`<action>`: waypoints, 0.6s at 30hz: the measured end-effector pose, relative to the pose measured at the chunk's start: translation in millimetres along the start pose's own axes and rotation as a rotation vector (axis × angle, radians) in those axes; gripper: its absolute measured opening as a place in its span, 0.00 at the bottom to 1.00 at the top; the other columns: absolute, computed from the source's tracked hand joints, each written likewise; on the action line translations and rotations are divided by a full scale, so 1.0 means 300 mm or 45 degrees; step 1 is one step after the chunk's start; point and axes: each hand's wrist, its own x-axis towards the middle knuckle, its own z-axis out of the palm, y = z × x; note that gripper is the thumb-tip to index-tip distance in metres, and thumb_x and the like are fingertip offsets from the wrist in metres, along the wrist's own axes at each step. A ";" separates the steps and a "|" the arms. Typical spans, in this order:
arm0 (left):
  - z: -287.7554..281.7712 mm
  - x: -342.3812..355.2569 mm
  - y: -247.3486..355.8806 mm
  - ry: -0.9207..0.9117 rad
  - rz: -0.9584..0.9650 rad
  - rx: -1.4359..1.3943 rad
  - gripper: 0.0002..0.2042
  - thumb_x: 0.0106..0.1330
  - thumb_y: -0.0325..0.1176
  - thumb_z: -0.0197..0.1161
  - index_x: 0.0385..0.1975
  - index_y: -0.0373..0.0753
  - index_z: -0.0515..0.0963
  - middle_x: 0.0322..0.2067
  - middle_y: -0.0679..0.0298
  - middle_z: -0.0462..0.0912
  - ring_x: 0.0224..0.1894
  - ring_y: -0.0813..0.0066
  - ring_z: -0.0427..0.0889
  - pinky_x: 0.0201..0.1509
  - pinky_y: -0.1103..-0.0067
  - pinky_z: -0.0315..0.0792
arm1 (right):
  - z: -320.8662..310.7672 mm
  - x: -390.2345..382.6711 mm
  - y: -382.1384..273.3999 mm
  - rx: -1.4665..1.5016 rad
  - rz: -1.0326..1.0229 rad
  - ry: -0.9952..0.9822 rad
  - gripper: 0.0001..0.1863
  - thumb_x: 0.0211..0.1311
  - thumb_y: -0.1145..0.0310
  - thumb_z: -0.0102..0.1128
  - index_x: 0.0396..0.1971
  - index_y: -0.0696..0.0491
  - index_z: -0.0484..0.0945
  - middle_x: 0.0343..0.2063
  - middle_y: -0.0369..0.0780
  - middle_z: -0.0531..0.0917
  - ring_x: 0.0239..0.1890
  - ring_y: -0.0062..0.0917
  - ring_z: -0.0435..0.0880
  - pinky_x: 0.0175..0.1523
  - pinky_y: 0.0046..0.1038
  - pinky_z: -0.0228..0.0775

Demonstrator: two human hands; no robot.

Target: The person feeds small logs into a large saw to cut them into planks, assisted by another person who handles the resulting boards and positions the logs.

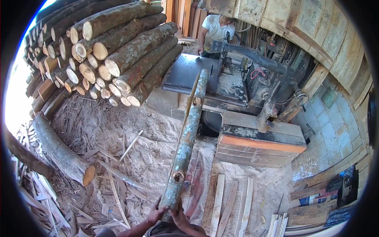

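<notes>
A long log [189,132] with mottled grey-green bark and dark knots stretches away from me. Its far end lies over the dark metal saw table [185,75], and a thin brown sawn edge shows along its left side. My left hand [156,213] grips the near end from the left. On the right of that same end, my right hand [179,219] is wrapped against the bark, its fingers partly hidden beneath. Machinery [260,79] dusted with sawdust stands to the right of the log's far end.
Behind the saw table stands a person [217,31] in a white shirt, one hand at its edge. Stacked logs [114,67] fill the far left. A loose log [63,148] lies at left. Several sawn boards [231,205] lie on the sawdust floor near my right, before an orange-edged bench [256,148].
</notes>
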 end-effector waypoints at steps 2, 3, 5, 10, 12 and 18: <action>0.018 0.074 -0.053 -0.022 0.035 -0.047 0.42 0.56 0.34 0.67 0.67 0.34 0.46 0.59 0.52 0.63 0.60 0.65 0.65 0.63 0.74 0.61 | -0.042 0.024 0.082 -0.056 0.067 0.079 0.41 0.60 0.57 0.59 0.67 0.55 0.48 0.58 0.51 0.66 0.51 0.30 0.75 0.54 0.26 0.67; 0.044 0.118 -0.013 -0.040 0.041 -0.030 0.41 0.57 0.35 0.66 0.67 0.34 0.47 0.59 0.52 0.64 0.60 0.66 0.66 0.62 0.74 0.61 | -0.063 0.077 0.083 -0.115 0.145 0.116 0.41 0.59 0.55 0.59 0.66 0.56 0.49 0.57 0.51 0.67 0.51 0.30 0.75 0.55 0.26 0.66; 0.111 0.262 0.166 -0.088 0.074 0.013 0.39 0.59 0.37 0.64 0.66 0.34 0.48 0.59 0.52 0.64 0.59 0.66 0.66 0.62 0.74 0.62 | -0.096 0.267 0.003 -0.229 0.277 0.192 0.42 0.59 0.52 0.60 0.65 0.58 0.50 0.56 0.50 0.69 0.52 0.30 0.75 0.56 0.27 0.65; 0.090 0.841 0.370 0.027 -0.034 0.041 0.34 0.65 0.48 0.55 0.65 0.36 0.51 0.48 0.53 0.73 0.45 0.67 0.78 0.43 0.73 0.75 | -0.131 0.970 -0.220 -0.164 0.231 0.438 0.41 0.57 0.46 0.58 0.63 0.55 0.57 0.52 0.45 0.74 0.51 0.30 0.75 0.53 0.26 0.68; 0.028 0.996 0.385 -0.013 0.003 0.005 0.27 0.66 0.46 0.52 0.59 0.37 0.56 0.43 0.55 0.77 0.33 0.69 0.80 0.32 0.74 0.76 | -0.147 1.260 -0.235 0.072 0.298 0.547 0.37 0.58 0.42 0.53 0.63 0.48 0.61 0.53 0.42 0.73 0.50 0.29 0.75 0.47 0.28 0.71; 0.048 0.812 0.209 -0.323 -0.140 0.176 0.16 0.70 0.38 0.48 0.49 0.41 0.52 0.35 0.59 0.74 0.30 0.75 0.76 0.33 0.80 0.74 | -0.029 1.516 -0.229 0.332 0.733 0.048 0.35 0.57 0.40 0.54 0.57 0.47 0.61 0.39 0.40 0.77 0.36 0.25 0.78 0.34 0.28 0.74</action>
